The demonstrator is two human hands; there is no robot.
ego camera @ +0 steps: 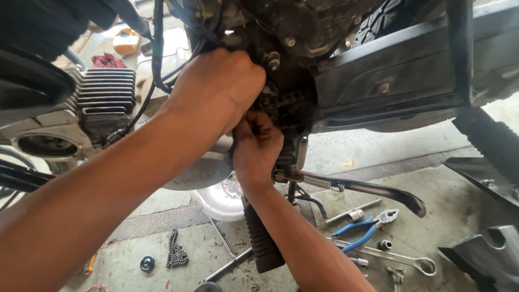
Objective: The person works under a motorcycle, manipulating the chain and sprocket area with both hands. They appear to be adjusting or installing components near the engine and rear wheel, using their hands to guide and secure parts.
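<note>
**Tech:** Motorcycle [346, 81] first: where does it sit relative to you?

**Guide:** It fills the upper frame, raised over a concrete floor [465, 189]. Its finned engine cylinder [105, 92] is at your left, the dark frame rail [394, 81] at your right, and a knobby tyre [494, 143] runs down the right edge.

**Tech:** And the drive chain [284, 100]?

**Guide:** A short greasy run shows just right of your hands, at the centre of the machine below a bolt head [273, 60].

**Tech:** State of your 2 hands?

**Guide:** Your left hand [219, 89] is curled into a closed fist against the chain area; what it encloses cannot be told. Your right hand [257, 146] sits directly beneath, touching the left, fingers bent together and pressed into the same spot; whether they clamp anything cannot be told.

**Tech:** Smaller items on the floor?

**Guide:** Below your right forearm lies a ribbed black footrest rubber [262, 240]. The side stand [373, 189] with its spring extends right. Near it: blue-handled pliers [367, 227], a ring spanner [400, 258], 1 socket [355, 215]. At lower left lie a loose chain piece [175, 250] and a small black ring [147, 263].
</note>
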